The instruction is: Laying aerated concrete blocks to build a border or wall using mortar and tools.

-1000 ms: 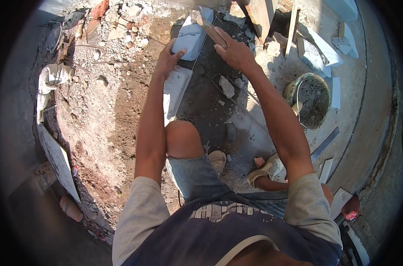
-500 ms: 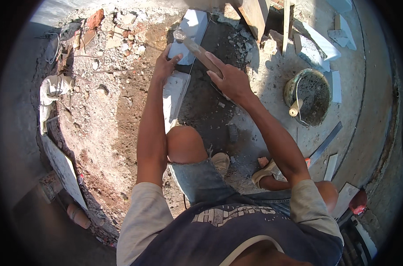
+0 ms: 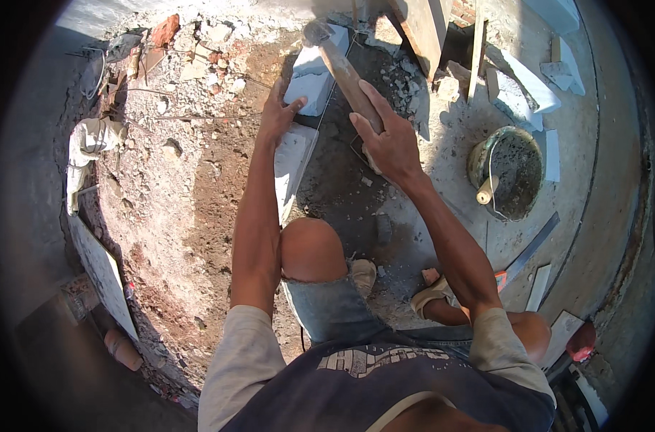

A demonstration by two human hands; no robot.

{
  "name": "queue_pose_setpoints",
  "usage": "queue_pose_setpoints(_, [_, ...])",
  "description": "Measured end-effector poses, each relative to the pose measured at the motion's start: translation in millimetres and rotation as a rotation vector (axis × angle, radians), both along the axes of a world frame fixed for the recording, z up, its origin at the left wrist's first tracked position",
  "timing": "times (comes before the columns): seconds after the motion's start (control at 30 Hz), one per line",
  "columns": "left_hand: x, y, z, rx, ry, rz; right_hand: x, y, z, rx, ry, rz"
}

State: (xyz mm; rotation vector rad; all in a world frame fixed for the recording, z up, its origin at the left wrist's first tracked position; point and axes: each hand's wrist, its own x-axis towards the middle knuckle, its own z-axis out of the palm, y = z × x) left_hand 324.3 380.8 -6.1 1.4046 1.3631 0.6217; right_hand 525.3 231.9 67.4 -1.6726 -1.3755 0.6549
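My right hand [image 3: 393, 140] is wrapped around the wooden handle of a hammer [image 3: 350, 81]. The grey hammer head is over the far part of a row of white blocks. My left hand [image 3: 278, 119] has its fingers apart along the left side of a white block [image 3: 311, 92], the thumb touching its near end. Beyond this block, partly behind the hammer, is another white block [image 3: 334, 37]. A third white block [image 3: 293, 162] lies nearer to me, past a small gap. A thin string [image 3: 333, 88] runs along the right edge of the row.
A bucket [image 3: 473, 164] of grey mortar with a wire handle stands at the right. Broken white blocks [image 3: 516, 97] and wooden boards [image 3: 419, 32] are at the back right. A handsaw [image 3: 530, 246] lies right of my foot. Rough rubble ground [image 3: 162, 209] spreads left.
The hammer head has moved away from me and to the right, toward the far end of the row. My left hand stays beside the block. The whole view has shifted slightly.
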Motion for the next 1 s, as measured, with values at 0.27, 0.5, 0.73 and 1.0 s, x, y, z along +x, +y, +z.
queue_pose_setpoints(0.27, [48,26,-1,0.618,0.532,-0.107,4,52,44,0.561,0.023,-0.128])
queue_pose_setpoints(0.5, [40,25,-27,0.689,0.520,-0.149,10,44,-17,-0.274,-0.234,0.106])
queue_pose_setpoints(0.73, [55,22,-4,0.664,0.579,-0.123,20,55,33,0.267,-0.092,-0.053])
queue_pose_setpoints(1.0, [39,16,-23,0.574,0.556,-0.111,4,52,40,0.072,-0.171,0.018])
